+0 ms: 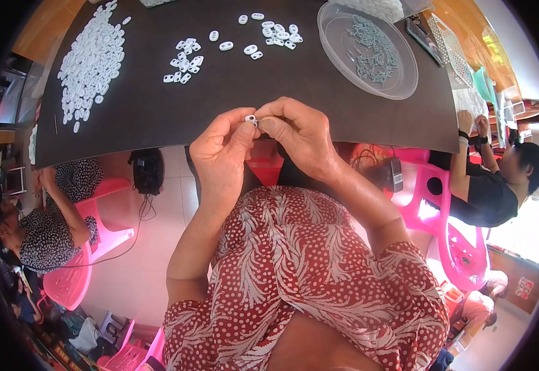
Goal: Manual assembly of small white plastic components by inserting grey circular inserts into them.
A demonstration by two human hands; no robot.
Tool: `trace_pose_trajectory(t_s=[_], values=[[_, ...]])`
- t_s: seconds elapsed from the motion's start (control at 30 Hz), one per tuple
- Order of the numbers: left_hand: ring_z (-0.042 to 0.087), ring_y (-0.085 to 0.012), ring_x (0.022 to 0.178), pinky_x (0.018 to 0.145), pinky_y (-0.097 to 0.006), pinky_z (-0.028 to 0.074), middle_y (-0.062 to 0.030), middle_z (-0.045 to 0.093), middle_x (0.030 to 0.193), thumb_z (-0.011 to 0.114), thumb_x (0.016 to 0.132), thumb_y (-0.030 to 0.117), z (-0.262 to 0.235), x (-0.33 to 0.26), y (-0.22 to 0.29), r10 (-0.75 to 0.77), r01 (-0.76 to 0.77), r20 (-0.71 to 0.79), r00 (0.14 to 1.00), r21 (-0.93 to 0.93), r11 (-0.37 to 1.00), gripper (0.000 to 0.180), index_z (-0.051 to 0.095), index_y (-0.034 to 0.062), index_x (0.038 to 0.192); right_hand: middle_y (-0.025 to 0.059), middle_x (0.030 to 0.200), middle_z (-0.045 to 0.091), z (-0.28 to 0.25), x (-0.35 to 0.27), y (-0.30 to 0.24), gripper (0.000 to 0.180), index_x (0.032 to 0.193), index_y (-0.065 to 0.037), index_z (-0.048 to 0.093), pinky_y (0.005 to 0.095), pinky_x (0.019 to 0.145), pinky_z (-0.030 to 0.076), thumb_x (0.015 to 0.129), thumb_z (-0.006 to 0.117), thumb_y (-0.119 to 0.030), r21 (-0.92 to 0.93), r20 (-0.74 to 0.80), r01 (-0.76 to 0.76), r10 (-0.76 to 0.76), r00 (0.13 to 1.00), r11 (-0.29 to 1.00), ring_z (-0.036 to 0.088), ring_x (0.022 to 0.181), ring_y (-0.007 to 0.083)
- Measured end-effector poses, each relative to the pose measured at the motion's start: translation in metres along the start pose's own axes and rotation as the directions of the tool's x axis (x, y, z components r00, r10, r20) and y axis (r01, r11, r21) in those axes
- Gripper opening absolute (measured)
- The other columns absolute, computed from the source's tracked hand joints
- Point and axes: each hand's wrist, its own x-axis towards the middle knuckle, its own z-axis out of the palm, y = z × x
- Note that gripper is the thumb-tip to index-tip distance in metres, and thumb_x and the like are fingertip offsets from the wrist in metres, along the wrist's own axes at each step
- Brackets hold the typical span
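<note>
Over the table's near edge, my two hands meet at the fingertips. My left hand (223, 145) pinches a small white plastic piece (251, 118) with a dark hole between thumb and forefinger. Thumb and forefinger of my right hand (306, 137) are pressed together against its right side; whatever they hold is too small to make out. Ahead lie two loose groups of similar pieces, a left group (185, 62) and a right group (279, 33), with a few single ovals between. A round clear plastic tray (399, 91) at the right holds many thin grey-blue parts (371, 49).
A large heap of white oval pieces (93, 59) covers the table's left side. A white perforated basket (452, 52) stands at the right edge. One person (53, 222) sits on a pink chair at the left, another (492, 179) at the right.
</note>
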Motion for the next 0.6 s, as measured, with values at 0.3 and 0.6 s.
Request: trace_pose_trajectory(t_s=[0.3, 0.6], values=[[0.051, -0.0041, 0.063, 0.053, -0.016, 0.04, -0.0037, 0.064, 0.08, 0.06, 0.088, 0.003, 0.0, -0.003, -0.009, 0.194, -0.195, 0.023, 0.981, 0.172, 0.965, 0.016, 0.064, -0.0032, 0.101, 0.0007, 0.077, 0.059, 0.0, 0.001, -0.003, 0.009, 0.087, 0.001, 0.06, 0.0209, 0.058, 0.045, 0.087, 0.059, -0.008, -0.03, -0.003, -0.084, 0.084, 0.996, 0.996, 0.052, 0.066, 0.0051], [0.058, -0.009, 0.074, 0.067, -0.021, 0.047, -0.0041, 0.062, 0.084, 0.059, 0.087, 0.0, -0.002, -0.004, -0.007, 0.131, -0.132, 0.017, 0.991, 0.16, 0.978, 0.011, 0.064, -0.0032, 0.097, 0.0042, 0.079, 0.058, 0.001, 0.002, 0.0, 0.01, 0.086, 0.002, 0.06, 0.0238, 0.061, 0.046, 0.087, 0.059, -0.007, -0.079, 0.028, -0.009, 0.011, 1.0, 0.997, 0.054, 0.07, 0.0082]])
